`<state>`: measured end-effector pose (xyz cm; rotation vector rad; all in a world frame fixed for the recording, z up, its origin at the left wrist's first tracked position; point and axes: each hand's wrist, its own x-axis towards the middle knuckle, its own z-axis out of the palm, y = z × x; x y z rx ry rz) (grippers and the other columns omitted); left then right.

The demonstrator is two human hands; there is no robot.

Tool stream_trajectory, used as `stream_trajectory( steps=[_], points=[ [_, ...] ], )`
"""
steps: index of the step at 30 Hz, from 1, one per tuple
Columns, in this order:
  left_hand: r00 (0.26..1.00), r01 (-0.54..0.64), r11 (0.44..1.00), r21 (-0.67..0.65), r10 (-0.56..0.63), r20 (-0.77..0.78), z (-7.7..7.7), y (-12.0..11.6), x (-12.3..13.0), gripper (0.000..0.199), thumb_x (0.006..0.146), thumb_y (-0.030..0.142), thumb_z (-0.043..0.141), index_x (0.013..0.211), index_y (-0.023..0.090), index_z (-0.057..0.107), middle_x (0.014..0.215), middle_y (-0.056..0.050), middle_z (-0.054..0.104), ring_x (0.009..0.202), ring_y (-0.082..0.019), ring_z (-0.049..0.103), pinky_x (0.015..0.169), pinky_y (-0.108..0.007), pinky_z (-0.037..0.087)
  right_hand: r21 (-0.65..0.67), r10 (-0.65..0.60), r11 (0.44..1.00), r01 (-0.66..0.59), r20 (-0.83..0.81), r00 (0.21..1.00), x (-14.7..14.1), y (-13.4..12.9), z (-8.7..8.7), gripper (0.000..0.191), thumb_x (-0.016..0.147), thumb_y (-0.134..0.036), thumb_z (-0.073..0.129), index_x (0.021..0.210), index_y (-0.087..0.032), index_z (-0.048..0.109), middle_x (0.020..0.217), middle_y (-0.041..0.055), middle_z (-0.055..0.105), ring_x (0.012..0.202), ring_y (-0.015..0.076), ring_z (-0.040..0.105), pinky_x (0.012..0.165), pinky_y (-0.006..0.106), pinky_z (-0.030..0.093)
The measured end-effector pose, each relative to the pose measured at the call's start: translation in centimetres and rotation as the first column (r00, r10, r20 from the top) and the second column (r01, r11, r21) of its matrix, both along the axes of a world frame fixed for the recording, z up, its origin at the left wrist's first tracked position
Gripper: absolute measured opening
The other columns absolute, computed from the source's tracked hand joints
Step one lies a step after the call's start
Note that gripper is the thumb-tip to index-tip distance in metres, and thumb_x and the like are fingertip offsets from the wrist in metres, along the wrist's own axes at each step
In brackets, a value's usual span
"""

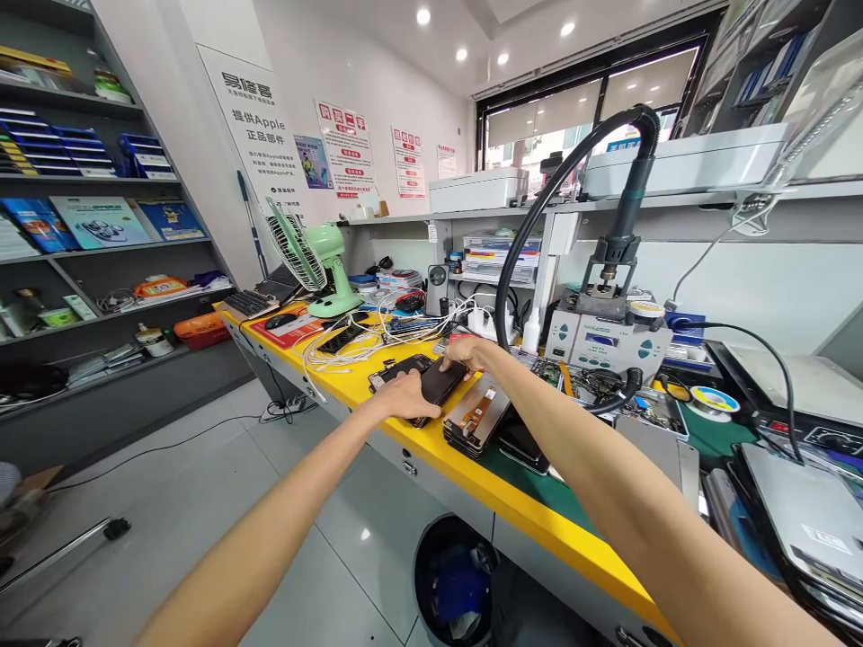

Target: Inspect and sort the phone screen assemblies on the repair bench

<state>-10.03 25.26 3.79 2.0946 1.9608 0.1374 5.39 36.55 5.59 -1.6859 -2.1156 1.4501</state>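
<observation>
Near the front edge of the yellow table, a dark phone-like panel point(440, 381) lies between my hands. My left hand point(404, 395) is at its left side, over other dark phone parts point(397, 367), with its fingers partly hidden and the thumb near the panel's lower end. My right hand point(467, 354) has its fingers bent on the panel's upper end. Just to the right sits a stack of phone screens point(477, 413) with an orange flex cable on top. Beside that stack are more black phones point(522, 442).
A green fan point(327, 265) and tangled white cables point(343, 346) stand left and behind. A grey hot-air station point(600, 341) with a thick black hose point(532, 225) is at the right. Below the table edge is a black bin point(453, 580). Stacked laptops point(809, 512) sit far right.
</observation>
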Motion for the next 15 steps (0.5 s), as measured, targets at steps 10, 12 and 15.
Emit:
stream_trajectory(
  steps=[10,12,15],
  points=[
    [0.884,-0.094,0.989,-0.116,0.137,0.447,0.0,-0.2,-1.6,0.028,0.063,0.036,0.073,0.085,0.019,0.070,0.084,-0.001,0.074,0.084,-0.021,0.068,0.063,-0.025,0.049,-0.025,0.043,0.999,-0.046,-0.116,0.992,1.3,1.7,-0.5,0.028,0.095,-0.029,0.063,0.119,-0.016,0.061,0.119,0.0086,0.063,0.097,0.0225,0.065,0.081,0.041,0.057],
    [0.886,-0.100,0.989,-0.108,0.138,0.444,0.1,-0.2,-1.3,0.026,0.062,0.035,0.073,0.082,0.018,0.070,0.082,-0.001,0.074,0.081,-0.020,0.068,0.061,-0.025,0.049,-0.014,0.059,0.998,-0.062,-0.131,0.990,1.6,1.7,-0.3,0.027,0.095,-0.029,0.063,0.119,-0.016,0.061,0.119,0.0085,0.063,0.097,0.0224,0.065,0.080,0.041,0.057],
    [0.902,-0.142,0.988,-0.057,0.153,0.403,0.1,-0.1,-1.1,0.026,0.061,0.033,0.074,0.081,0.017,0.069,0.080,-0.002,0.073,0.077,-0.020,0.068,0.057,-0.024,0.047,0.025,0.096,0.995,-0.093,-0.165,0.982,2.2,1.6,0.1,0.027,0.095,-0.028,0.063,0.119,-0.016,0.060,0.118,0.0083,0.062,0.096,0.0219,0.065,0.079,0.040,0.058]
  ],
)
